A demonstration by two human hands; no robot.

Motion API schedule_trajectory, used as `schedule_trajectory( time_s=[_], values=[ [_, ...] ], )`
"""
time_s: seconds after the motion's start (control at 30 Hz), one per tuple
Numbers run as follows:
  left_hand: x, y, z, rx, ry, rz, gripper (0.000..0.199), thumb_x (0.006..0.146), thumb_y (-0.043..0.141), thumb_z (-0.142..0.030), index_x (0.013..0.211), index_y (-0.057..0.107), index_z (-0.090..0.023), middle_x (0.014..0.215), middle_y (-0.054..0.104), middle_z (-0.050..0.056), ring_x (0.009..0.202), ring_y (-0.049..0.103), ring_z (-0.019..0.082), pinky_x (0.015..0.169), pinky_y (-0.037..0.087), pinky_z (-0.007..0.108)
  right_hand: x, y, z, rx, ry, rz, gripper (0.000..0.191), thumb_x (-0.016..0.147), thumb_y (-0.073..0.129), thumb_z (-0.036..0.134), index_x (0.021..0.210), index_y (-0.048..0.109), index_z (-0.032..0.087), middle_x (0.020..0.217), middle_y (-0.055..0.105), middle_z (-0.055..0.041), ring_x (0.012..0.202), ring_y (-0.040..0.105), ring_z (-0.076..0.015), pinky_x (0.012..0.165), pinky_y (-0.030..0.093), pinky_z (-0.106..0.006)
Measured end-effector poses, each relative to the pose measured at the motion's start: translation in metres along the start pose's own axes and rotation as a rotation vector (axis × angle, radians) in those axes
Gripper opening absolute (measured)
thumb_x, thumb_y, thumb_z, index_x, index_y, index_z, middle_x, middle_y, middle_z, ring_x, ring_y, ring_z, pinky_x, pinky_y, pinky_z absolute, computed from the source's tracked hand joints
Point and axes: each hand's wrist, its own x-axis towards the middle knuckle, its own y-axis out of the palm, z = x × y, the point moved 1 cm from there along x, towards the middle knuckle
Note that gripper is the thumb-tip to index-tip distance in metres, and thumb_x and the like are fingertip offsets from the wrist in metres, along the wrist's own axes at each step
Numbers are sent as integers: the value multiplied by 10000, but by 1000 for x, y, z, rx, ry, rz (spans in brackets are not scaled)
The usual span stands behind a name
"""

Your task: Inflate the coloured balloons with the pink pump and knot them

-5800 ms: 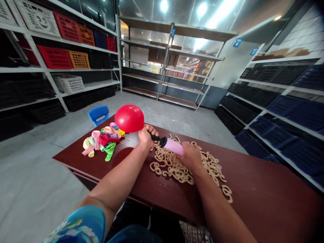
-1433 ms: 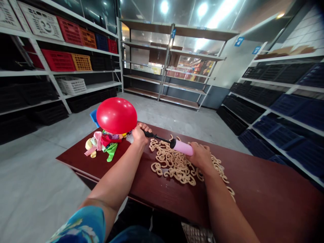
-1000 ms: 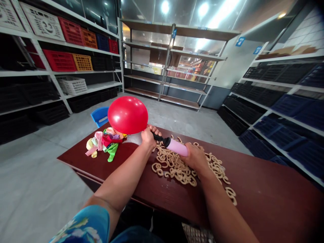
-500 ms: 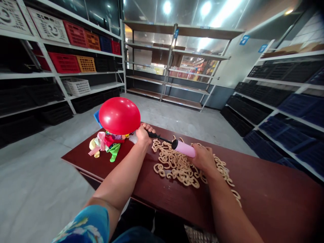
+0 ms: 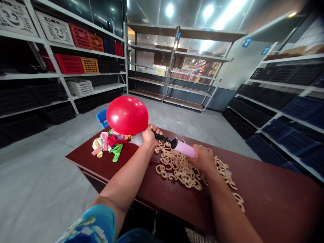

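Observation:
A large inflated red balloon (image 5: 127,115) hangs at the tip of a hand pump, above the table's left part. My left hand (image 5: 151,135) is closed around the pump's black end and the balloon's neck. The pump's pink barrel (image 5: 185,149) is gripped by my right hand (image 5: 203,158). Between the hands only a short piece of the black rod shows. Beneath the pump lies a heap of beige curled pieces (image 5: 186,172). Limp balloons in several colours (image 5: 108,143) are piled left of my left forearm.
The dark red table (image 5: 263,182) stretches to the right. A blue chair (image 5: 102,117) stands behind its left end. Shelves with crates (image 5: 81,36) line the left wall, a metal rack (image 5: 168,64) stands at the back, and dark crates (image 5: 274,131) fill shelves on the right.
My left hand has moved right, towards my right hand, and the balloon has shifted right with it. Less of the pump's rod shows. The view has also shifted slightly.

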Motion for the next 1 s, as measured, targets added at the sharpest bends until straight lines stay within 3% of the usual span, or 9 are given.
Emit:
schedule_trajectory(
  time_s=[0.23, 0.47, 0.63, 0.73, 0.87, 1.0],
  values=[
    [16, -8, -32, -27, 93, -44, 166, 698, 383, -89, 624, 275, -190, 502, 238, -62, 373, 287, 67, 416, 250, 210, -2, 3, -32, -3, 110, 57, 296, 660, 558, 306, 943, 522, 228, 899, 622, -36, 874, 525, -221, 745, 251, -332],
    [6, -7, -10, -27, 45, -26, 179, 656, 370, -59, 613, 255, -189, 514, 229, -56, 377, 277, 66, 412, 237, 217, -2, 7, -15, -7, 32, 28, 350, 646, 578, 320, 965, 505, 197, 915, 617, -67, 896, 533, -227, 786, 253, -344],
    [-6, -5, 16, -12, -23, -5, 187, 645, 391, -61, 608, 260, -190, 516, 243, -52, 382, 281, 68, 416, 254, 228, -2, 6, 5, -4, -29, -18, 267, 666, 565, 338, 878, 503, 188, 879, 618, -71, 862, 538, -228, 772, 265, -334],
    [-10, -5, 25, -4, -50, -1, 181, 648, 394, -70, 607, 266, -192, 513, 252, -49, 383, 292, 75, 414, 259, 234, -2, 3, 12, 61, -62, -30, 321, 688, 558, 361, 956, 503, 193, 898, 622, -59, 870, 546, -219, 784, 271, -329],
    [-6, -5, 21, -6, -56, -5, 177, 672, 405, -85, 616, 277, -193, 513, 252, -52, 383, 299, 74, 420, 268, 231, 0, 0, 11, 93, -92, -7, 343, 698, 551, 392, 990, 514, 217, 896, 623, -45, 874, 546, -215, 775, 276, -326],
    [4, -5, 0, -31, -19, 13, 174, 680, 396, -82, 621, 277, -194, 514, 251, -54, 382, 298, 75, 418, 267, 230, 2, 0, -4, 64, -45, 5, 305, 676, 560, 354, 954, 528, 233, 870, 620, -26, 867, 546, -208, 763, 270, -325]
  ],
)
